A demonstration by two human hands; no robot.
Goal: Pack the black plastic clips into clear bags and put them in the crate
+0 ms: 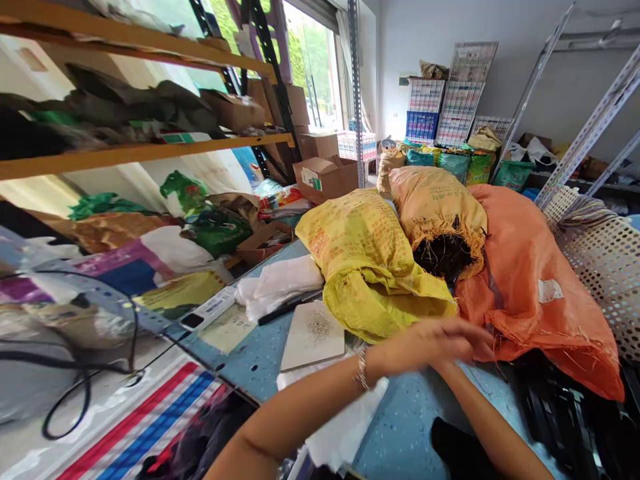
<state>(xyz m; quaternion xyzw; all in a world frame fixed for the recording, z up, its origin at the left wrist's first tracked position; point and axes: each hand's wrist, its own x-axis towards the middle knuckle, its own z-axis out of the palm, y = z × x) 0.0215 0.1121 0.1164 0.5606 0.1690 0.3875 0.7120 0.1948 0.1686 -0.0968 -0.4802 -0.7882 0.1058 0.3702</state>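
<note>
My left hand [440,343], with a chain bracelet on its wrist, reaches across to the right and is blurred by motion. Its fingers look stretched out, and I see nothing in them. Behind it, my right forearm [480,413] comes up from the lower right, and the right hand is mostly hidden by the left. Just beyond the hands lie a yellow woven sack [370,247] and an orange sack [540,287]. Whether either hand touches a sack, I cannot tell. A tan sack [435,200] with a frayed open mouth shows dark contents.
On the blue table [400,433] lie a pale square board [307,340] with small grains, folded white plastic [280,283] and a scale-like strip [210,310]. Black strips [560,407] lie at the right. Metal uprights, a perforated basket [605,267] and loaded shelves [150,150] stand around.
</note>
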